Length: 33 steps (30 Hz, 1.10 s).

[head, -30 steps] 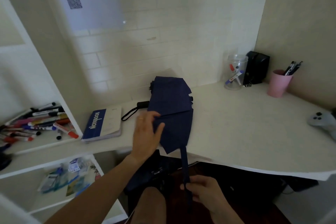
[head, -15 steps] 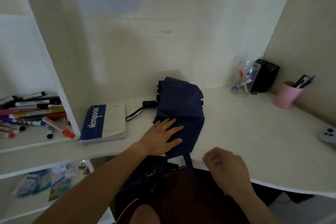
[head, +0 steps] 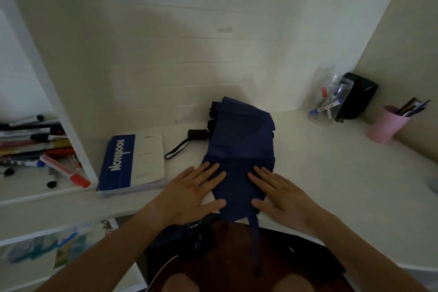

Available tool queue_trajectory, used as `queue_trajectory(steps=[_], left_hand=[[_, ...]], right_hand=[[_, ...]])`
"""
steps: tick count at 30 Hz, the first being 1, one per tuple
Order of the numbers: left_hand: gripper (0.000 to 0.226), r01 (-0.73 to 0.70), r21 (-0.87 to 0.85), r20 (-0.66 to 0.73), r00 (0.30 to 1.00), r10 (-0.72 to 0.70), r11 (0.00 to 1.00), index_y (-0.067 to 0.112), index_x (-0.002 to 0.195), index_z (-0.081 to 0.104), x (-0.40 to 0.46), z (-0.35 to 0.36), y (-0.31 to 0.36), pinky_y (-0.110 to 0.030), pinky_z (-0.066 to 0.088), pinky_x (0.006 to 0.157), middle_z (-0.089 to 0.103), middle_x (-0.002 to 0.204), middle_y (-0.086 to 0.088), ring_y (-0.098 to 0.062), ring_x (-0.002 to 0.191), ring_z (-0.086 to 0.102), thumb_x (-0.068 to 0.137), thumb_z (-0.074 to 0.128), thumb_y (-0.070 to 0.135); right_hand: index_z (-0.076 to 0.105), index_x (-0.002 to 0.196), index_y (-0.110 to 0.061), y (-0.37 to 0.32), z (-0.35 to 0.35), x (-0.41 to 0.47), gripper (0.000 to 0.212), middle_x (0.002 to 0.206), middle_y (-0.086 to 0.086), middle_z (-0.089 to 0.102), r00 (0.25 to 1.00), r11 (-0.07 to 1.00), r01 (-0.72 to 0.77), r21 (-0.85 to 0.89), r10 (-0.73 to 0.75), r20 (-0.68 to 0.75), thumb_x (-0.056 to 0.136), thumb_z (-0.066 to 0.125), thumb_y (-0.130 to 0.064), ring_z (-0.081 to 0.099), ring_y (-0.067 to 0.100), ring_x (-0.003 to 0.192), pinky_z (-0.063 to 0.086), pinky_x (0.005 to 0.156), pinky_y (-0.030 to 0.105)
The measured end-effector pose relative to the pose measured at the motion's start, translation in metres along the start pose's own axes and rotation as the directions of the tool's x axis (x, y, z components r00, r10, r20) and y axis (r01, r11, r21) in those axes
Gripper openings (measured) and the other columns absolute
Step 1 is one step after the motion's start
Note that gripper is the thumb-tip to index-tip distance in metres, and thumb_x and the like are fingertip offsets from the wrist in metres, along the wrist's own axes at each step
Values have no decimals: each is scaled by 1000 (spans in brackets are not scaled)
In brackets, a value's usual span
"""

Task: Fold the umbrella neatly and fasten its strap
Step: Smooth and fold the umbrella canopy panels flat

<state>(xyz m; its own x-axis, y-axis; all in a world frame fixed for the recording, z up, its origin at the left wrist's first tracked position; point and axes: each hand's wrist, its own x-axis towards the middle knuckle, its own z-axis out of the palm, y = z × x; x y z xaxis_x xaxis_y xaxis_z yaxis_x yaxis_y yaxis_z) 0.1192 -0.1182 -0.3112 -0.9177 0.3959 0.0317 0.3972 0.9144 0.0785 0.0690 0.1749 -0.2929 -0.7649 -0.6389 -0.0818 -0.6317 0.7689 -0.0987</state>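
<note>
A navy blue folding umbrella (head: 240,140) lies flattened on the white desk (head: 331,173), its canopy pointing at me. Its black handle (head: 198,134) with a wrist loop (head: 176,149) sticks out to the left. The umbrella's strap (head: 254,239) hangs loose over the desk's front edge. My left hand (head: 193,193) lies flat, fingers spread, on the near left edge of the fabric. My right hand (head: 280,193) lies flat on the near right edge. Neither hand grips anything.
A blue and white notebook (head: 131,163) lies left of the umbrella. Markers (head: 35,147) are piled on the left shelf. At the back right stand a clear jar (head: 328,104), a black box (head: 358,99) and a pink cup (head: 386,124) of pens.
My right hand let go of the strap below the desk edge and came up onto the fabric. My left hand flattened out on the canopy. The camera tilted down.
</note>
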Motion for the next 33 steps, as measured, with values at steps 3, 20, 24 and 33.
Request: queue_trajectory(steps=[3, 20, 24, 33], left_hand=[[75, 36, -49, 1, 999, -36, 998, 35, 162, 4, -12, -10, -1, -35, 2, 128, -7, 170, 8, -8, 156, -7, 98, 13, 74], [46, 268, -960, 256, 710, -656, -85, 4, 116, 64, 111, -121, 24, -24, 54, 56, 67, 110, -7, -14, 80, 62, 84, 83, 31], [41, 216, -951, 308, 739, -598, -223, -2, 120, 70, 109, -128, 23, -31, 61, 74, 74, 108, -11, -21, 88, 68, 84, 81, 16], [44, 236, -952, 304, 795, -525, -193, 10, 117, 74, 92, -121, 31, -32, 58, 77, 73, 111, -6, -23, 100, 68, 79, 86, 30]], right_hand=[[21, 157, -37, -1, -7, -4, 75, 163, -22, 7, 997, 992, -12, 126, 22, -74, 92, 23, -75, 0, -1, 152, 10, 125, 29], [65, 116, -5, 43, -116, 71, 42, 98, 6, 68, 819, 229, -133, 964, 573, -23, 78, 82, -13, 57, 13, 69, 42, 55, 21], [69, 115, -8, 50, -118, 69, 37, 92, 3, 68, 849, 146, -57, 988, 527, -29, 80, 78, -5, 53, 13, 68, 44, 60, 25], [77, 100, -5, 58, -104, 45, 21, 87, 7, 65, 921, 175, 66, 982, 368, -127, 86, 75, -21, 48, 13, 65, 36, 61, 29]])
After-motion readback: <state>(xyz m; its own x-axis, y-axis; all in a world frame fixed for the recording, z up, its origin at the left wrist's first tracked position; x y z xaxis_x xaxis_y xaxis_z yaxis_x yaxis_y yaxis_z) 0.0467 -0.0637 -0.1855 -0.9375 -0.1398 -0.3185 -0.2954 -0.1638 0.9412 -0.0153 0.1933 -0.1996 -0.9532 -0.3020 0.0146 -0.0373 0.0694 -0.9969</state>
